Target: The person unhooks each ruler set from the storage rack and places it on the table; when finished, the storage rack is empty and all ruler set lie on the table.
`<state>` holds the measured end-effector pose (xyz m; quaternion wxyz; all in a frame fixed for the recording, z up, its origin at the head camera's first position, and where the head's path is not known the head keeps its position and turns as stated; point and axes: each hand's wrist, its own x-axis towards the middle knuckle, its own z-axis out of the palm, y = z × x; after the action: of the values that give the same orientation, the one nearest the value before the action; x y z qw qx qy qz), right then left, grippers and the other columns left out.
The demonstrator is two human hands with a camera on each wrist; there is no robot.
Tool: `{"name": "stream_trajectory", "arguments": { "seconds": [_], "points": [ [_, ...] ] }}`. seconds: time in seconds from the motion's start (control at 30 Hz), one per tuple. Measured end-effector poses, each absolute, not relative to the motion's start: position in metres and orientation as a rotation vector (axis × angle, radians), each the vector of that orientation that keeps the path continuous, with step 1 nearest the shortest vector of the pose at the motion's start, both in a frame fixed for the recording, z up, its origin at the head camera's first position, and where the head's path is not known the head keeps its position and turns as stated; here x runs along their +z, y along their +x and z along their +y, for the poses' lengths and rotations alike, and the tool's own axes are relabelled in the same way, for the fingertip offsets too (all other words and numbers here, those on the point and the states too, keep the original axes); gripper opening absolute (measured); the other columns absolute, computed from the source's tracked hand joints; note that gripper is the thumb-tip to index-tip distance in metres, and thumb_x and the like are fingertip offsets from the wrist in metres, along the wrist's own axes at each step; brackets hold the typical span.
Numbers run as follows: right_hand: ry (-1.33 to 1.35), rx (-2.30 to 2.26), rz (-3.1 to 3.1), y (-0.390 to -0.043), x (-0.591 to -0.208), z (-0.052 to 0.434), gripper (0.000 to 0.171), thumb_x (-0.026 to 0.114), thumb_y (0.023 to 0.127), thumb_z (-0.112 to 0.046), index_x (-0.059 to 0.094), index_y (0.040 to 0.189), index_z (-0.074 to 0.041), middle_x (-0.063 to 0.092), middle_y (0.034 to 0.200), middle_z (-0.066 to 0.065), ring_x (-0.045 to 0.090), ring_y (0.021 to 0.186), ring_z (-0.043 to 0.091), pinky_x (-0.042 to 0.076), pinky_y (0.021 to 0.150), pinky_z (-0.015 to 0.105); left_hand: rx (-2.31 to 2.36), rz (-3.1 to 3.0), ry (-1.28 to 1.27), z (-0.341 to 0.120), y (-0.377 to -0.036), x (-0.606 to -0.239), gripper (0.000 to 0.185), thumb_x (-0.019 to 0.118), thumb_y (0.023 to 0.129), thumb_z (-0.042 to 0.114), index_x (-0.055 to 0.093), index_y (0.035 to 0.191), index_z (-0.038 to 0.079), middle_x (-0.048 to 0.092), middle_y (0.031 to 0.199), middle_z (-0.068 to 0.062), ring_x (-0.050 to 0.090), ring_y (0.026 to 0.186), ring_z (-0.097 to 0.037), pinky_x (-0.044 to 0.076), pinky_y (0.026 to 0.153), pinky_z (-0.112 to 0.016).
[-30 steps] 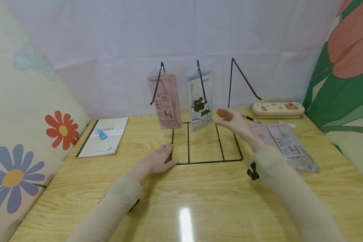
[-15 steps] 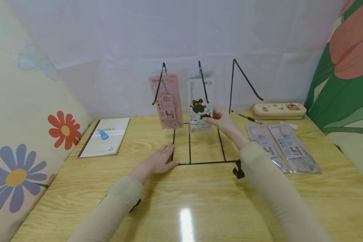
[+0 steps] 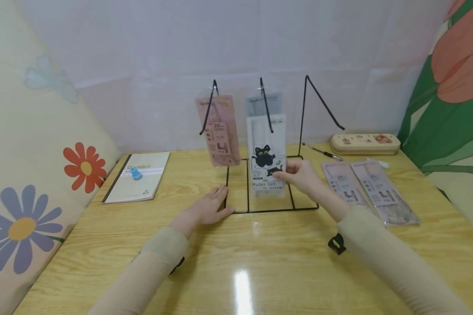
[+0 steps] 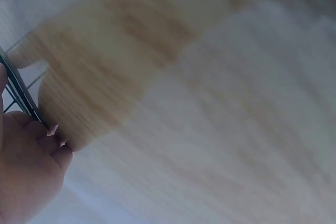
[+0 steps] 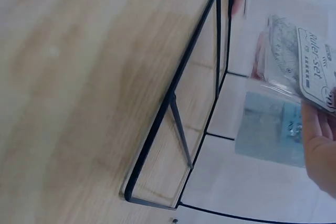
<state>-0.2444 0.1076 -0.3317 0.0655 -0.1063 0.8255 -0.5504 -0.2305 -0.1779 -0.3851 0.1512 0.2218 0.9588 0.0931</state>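
Table [image 3: 220,271] of light wood bears a black wire rack [image 3: 276,210], on whose left hook hangs a pink packet [image 3: 222,142]. To the right lie two lilac packets [image 3: 384,188], one partly behind the right forearm. The ruler-set packet [image 3: 265,157] is before the middle hook's blue packet [image 3: 276,104] and hides its lower part; clear pieces with scale marks show inside it. Whether its top is on the hook, I cannot tell. Far right, the pencil case [image 3: 365,144] is closed, its content hidden. The right hand [image 3: 301,177] pinches the ruler-set packet's right edge. The left hand [image 3: 205,208] rests loosely, fingers extended, at the rack's near left corner; the left wrist view cuts it off. Since half a second ago, the ruler-set packet has come nearer and lower, uncovering more blue.
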Motion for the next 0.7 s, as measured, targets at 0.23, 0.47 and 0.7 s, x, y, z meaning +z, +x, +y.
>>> {"name": "stream_trajectory", "arguments": {
  "seconds": [0.23,0.47,0.7],
  "points": [
    [-0.366,-1.561,2.504,-0.202,-0.333,0.122,0.028,0.07,0.085,-0.027,0.07,0.098,-0.002,0.07,0.07,0.002,0.056,0.062,0.007,0.046,0.061,0.02,0.267,2.753,0.646,-0.178,-0.23,-0.383,0.076,0.04,0.099,0.046,0.012,0.149,-0.004,0.008,0.157,-0.021,0.009,0.145,-0.038,0.015,0.118,-0.049],
    [-0.409,-1.629,2.417,-0.166,-0.332,0.131,0.032,0.071,0.083,-0.025,0.069,0.104,-0.001,0.074,0.088,0.012,0.069,0.079,0.013,0.054,0.087,0.038,0.277,2.741,0.636,-0.179,-0.23,-0.383,0.077,0.039,0.099,0.046,0.01,0.149,-0.003,0.006,0.158,-0.02,0.007,0.145,-0.037,0.014,0.118,-0.049],
    [-0.375,-1.589,2.431,-0.142,-0.328,0.153,0.037,0.072,0.082,-0.03,0.069,0.106,-0.002,0.074,0.094,0.01,0.069,0.085,0.014,0.053,0.09,0.041,0.272,2.736,0.638,-0.178,-0.231,-0.384,0.077,0.039,0.099,0.047,0.009,0.15,-0.003,0.005,0.158,-0.019,0.006,0.146,-0.037,0.014,0.118,-0.049]
  ]
}}
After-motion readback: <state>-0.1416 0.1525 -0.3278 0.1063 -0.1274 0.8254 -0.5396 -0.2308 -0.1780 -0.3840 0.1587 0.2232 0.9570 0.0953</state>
